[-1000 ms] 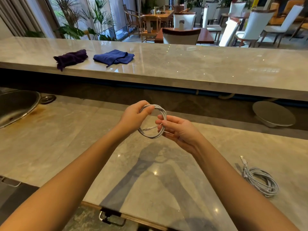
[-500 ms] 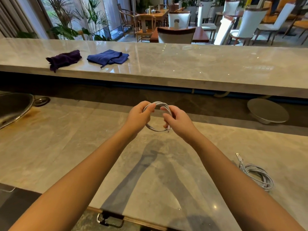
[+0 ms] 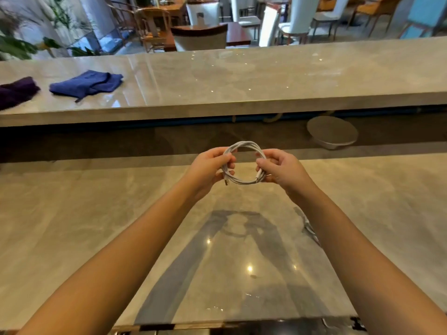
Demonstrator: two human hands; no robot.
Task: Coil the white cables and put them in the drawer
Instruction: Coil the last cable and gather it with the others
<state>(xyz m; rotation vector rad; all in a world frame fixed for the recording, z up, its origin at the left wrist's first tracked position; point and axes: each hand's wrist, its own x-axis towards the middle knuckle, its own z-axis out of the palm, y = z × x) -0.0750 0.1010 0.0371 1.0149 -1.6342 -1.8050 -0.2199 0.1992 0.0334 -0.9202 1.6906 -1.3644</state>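
I hold a coiled white cable [image 3: 244, 163] up above the desk [image 3: 96, 226] with both hands; my left hand [image 3: 208, 169] pinches the left side of the loop, fingers curled shut on it, and my right hand [image 3: 281, 169] grips the right side the same way; a plug end pokes out low by my left fingers; part of a second white cable [image 3: 310, 229] lies on the desk, mostly hidden behind my right forearm; a blue cloth [image 3: 88, 84] and a purple cloth [image 3: 17, 91] rest on the raised counter [image 3: 242, 78] beyond; a round metal dish [image 3: 332, 131] sits below that counter's edge, contents unclear.
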